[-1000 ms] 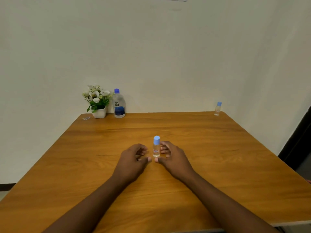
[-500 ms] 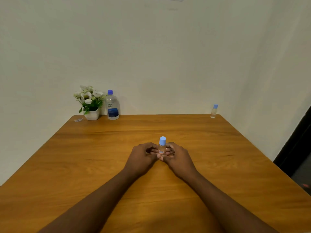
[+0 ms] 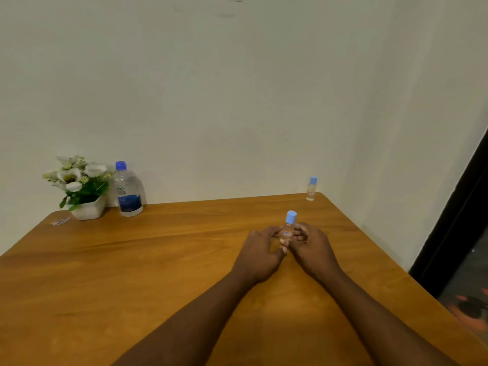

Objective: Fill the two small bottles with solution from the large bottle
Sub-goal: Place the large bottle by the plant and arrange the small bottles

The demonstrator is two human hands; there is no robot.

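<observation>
A small clear bottle with a light blue cap (image 3: 289, 226) stands upright on the wooden table (image 3: 158, 273), capped. My left hand (image 3: 260, 253) and my right hand (image 3: 310, 247) both grip its body from either side, fingers wrapped around it. A second small bottle with a blue cap (image 3: 311, 189) stands at the table's far right corner by the wall. The large clear bottle with a blue cap and blue label (image 3: 128, 191) stands capped at the far left against the wall.
A white pot of white flowers (image 3: 79, 188) sits just left of the large bottle. A small flat wrapper (image 3: 60, 221) lies at the far left corner. A dark door frame (image 3: 454, 215) runs down the right side past the table edge.
Both hands went from resting beside the small bottle to closing around it. The head view has swung left, so everything sits further right in frame.
</observation>
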